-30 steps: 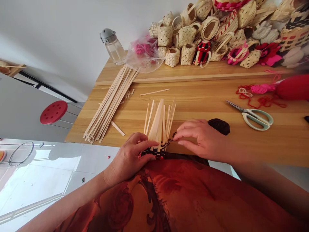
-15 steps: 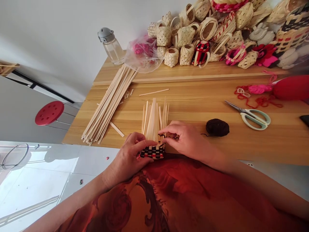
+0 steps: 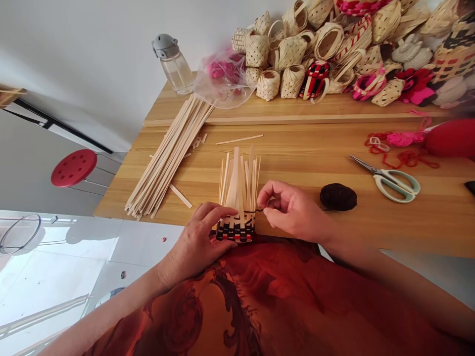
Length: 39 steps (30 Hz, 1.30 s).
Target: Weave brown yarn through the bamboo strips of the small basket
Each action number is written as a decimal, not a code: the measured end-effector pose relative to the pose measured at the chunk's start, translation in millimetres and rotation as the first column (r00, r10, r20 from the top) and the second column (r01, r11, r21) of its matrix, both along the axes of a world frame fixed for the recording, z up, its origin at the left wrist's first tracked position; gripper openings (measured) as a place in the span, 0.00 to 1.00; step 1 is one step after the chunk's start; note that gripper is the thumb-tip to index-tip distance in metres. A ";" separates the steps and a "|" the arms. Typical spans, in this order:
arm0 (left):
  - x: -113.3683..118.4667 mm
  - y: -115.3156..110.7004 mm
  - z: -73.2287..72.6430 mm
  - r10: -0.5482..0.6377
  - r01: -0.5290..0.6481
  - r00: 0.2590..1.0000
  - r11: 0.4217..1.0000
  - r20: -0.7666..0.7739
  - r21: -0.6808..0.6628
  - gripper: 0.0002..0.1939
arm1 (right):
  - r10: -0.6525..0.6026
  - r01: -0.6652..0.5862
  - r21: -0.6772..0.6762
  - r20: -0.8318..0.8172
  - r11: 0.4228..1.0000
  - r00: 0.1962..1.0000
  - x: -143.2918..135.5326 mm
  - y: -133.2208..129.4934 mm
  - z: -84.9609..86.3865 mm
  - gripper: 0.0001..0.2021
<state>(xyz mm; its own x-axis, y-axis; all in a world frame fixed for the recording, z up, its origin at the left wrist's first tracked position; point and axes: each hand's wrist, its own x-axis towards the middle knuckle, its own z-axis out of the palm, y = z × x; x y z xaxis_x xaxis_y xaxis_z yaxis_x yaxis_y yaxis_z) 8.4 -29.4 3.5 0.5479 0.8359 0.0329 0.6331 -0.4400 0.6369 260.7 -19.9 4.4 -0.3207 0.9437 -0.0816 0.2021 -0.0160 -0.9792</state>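
Observation:
A small half-woven basket (image 3: 237, 230) rests at the table's front edge against the red clothing. Its lower part is a black, red and pale check, and pale wooden strips (image 3: 236, 183) stand up from it. My left hand (image 3: 202, 230) grips its left side, thumb low and fingers across the woven front. To the right, my right hand (image 3: 287, 207) pinches black yarn (image 3: 254, 211), which runs taut from between the upright strips to the fingertips. The black yarn ball (image 3: 338, 197) lies just right of that hand.
Scissors (image 3: 391, 180) and red-pink yarn (image 3: 404, 141) lie at the right. A bundle of long wooden strips (image 3: 170, 158) covers the left side. Behind are a bottle (image 3: 174, 66), a plastic bag (image 3: 222, 81) and several finished small baskets (image 3: 293, 81). A red stool (image 3: 74, 168) stands beyond the table.
My right hand has moved off the strips to the right, drawing the black yarn straight. My left fingers have shifted slightly on the basket. The view has shifted a little.

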 end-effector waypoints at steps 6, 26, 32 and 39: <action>-1.2 1.9 0.5 -0.064 0.064 0.998 0.997 0.000 0.032 0.22 | -0.009 0.024 -0.045 0.313 0.999 0.950 -17.3 12.7 -1.7 0.15; -3.4 29.6 1.3 0.404 -0.080 0.840 0.753 0.363 -0.653 0.18 | 0.198 -0.184 -0.416 -0.010 0.890 0.980 -36.2 14.5 -10.2 0.17; 2.7 30.5 10.1 0.460 -0.158 0.840 0.712 0.286 -0.684 0.16 | 0.201 -0.171 -0.395 0.035 0.902 0.979 -39.6 16.7 -5.7 0.18; 2.3 33.2 6.8 0.384 -0.063 0.899 0.591 0.212 -0.804 0.21 | 0.239 -0.191 -0.358 0.096 0.914 0.966 -37.7 17.2 -9.5 0.18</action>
